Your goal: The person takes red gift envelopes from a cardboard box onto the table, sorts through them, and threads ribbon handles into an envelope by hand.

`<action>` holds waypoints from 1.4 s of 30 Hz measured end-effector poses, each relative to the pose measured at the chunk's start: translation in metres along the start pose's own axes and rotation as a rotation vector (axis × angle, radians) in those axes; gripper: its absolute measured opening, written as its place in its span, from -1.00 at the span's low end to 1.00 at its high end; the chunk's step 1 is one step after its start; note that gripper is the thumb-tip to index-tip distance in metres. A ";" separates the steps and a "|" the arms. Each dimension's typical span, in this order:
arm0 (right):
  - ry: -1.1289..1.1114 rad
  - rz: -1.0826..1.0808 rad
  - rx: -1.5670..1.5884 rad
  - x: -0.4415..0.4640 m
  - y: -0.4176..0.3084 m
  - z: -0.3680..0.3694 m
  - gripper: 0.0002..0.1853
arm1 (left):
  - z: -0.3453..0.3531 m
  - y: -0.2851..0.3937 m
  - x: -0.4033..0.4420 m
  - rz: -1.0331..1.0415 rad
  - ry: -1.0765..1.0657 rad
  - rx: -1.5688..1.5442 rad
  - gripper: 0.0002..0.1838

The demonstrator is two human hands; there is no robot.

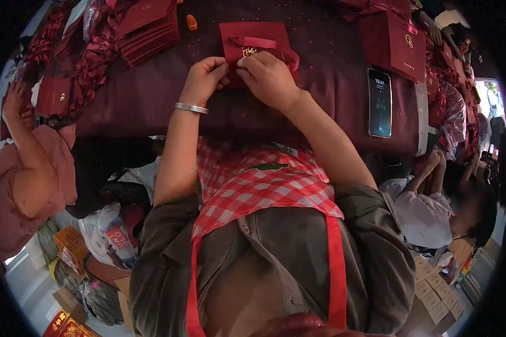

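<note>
A dark red paper gift bag (258, 29) with a gold logo lies flat on the cloth-covered table in front of me. Its pinkish-red ribbon handle (258, 42) loops across the front and round the right side. At the bag's lower left edge is my left hand (207, 80), thumb and forefinger pinched together. My right hand (269, 78) rests over the bag's lower front, covering part of the logo, its fingers curled in a pinch close to the ribbon. What lies between the fingertips of either hand is too small or hidden to make out.
A phone (379, 104) lies to the right, below stacked red bags (396, 48). More bags (147, 31) are piled at left, beside bunched ribbons (90, 70). An orange piece (191, 22) sits near them. Other people work at left (31, 168) and right (424, 216).
</note>
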State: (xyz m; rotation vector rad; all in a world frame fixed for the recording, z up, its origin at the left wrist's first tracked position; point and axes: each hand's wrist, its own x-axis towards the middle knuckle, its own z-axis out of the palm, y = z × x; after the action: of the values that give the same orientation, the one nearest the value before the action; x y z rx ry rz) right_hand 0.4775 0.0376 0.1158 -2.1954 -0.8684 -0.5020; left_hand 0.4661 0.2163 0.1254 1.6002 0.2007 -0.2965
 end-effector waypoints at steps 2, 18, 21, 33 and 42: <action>-0.001 -0.035 -0.016 -0.001 0.005 -0.006 -0.89 | -0.003 0.000 0.000 -0.008 -0.052 -0.003 -0.83; -0.010 -0.097 -0.073 -0.007 0.011 -0.004 -0.89 | 0.002 0.001 -0.005 0.122 -0.173 0.215 -0.72; -0.022 -0.133 -0.003 -0.011 0.012 -0.009 -0.87 | 0.006 0.011 -0.011 0.153 -0.158 0.421 -0.83; -0.166 0.062 -0.488 -0.019 0.013 -0.033 -0.50 | 0.007 0.023 -0.012 0.459 -0.073 1.093 -0.88; -0.201 0.057 -0.503 -0.019 0.005 -0.030 -0.47 | 0.002 0.015 -0.022 0.661 0.076 1.111 -0.92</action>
State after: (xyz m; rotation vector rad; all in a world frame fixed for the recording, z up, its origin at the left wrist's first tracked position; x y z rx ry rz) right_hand 0.4652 0.0046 0.1225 -2.7604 -0.8456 -0.5201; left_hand 0.4494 0.2146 0.1461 2.6498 -0.5343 0.2316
